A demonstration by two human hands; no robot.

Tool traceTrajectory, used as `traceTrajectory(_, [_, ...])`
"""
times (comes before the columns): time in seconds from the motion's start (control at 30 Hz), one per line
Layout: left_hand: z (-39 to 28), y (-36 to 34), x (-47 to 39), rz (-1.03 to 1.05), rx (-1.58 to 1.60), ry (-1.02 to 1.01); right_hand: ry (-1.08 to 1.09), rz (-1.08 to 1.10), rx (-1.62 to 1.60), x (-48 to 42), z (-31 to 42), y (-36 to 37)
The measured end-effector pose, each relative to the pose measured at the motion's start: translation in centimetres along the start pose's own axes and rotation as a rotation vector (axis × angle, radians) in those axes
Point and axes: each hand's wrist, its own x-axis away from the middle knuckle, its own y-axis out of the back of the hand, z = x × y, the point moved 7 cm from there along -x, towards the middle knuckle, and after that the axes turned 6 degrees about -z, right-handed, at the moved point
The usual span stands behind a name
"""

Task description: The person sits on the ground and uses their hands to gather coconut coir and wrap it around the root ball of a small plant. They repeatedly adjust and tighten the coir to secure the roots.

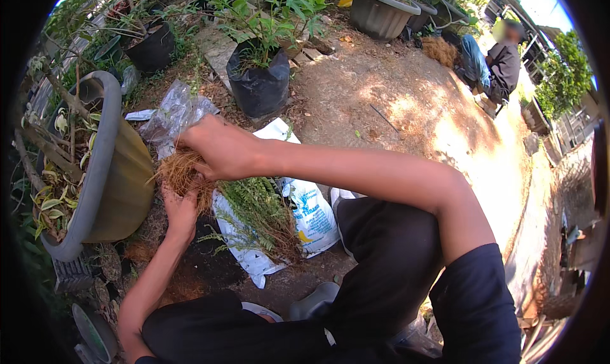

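Both my hands grip a clump of brown coconut fibre (pixel 180 172) in front of the large plastic pot. My right hand (pixel 220 147) holds it from above, its fingers curled down and partly hidden. From below, my left hand (pixel 181 206) supports it, fingertips pressed into the strands. Just behind the hands lies a crumpled clear plastic bag (pixel 176 111). To the right of the fibre, cut green fern-like plants (pixel 252 211) with brown roots lie on a white printed plastic sack (pixel 317 221) on the ground.
A large grey-rimmed pot (pixel 126 187) with a shrub stands at the left. Beyond the hands is a black grow bag (pixel 259 85) with a leafy plant. Another person (pixel 500 63) sits at the upper right beside a heap of brown fibre (pixel 438 50). More pots (pixel 383 16) line the back.
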Motion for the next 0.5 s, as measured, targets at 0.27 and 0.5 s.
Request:
traceTrajectory(0.27, [-4.3, -0.1, 1.2, 0.009, 0.025, 0.023, 0.0, -0.125, -0.019, -1.4, 2.1, 2.6])
traceTrajectory(0.5, [-7.3, 2.4, 1.5, -0.126, -0.061, 0.031, 0.154, -0.139, 0.029, -3.8, 5.6, 2.3])
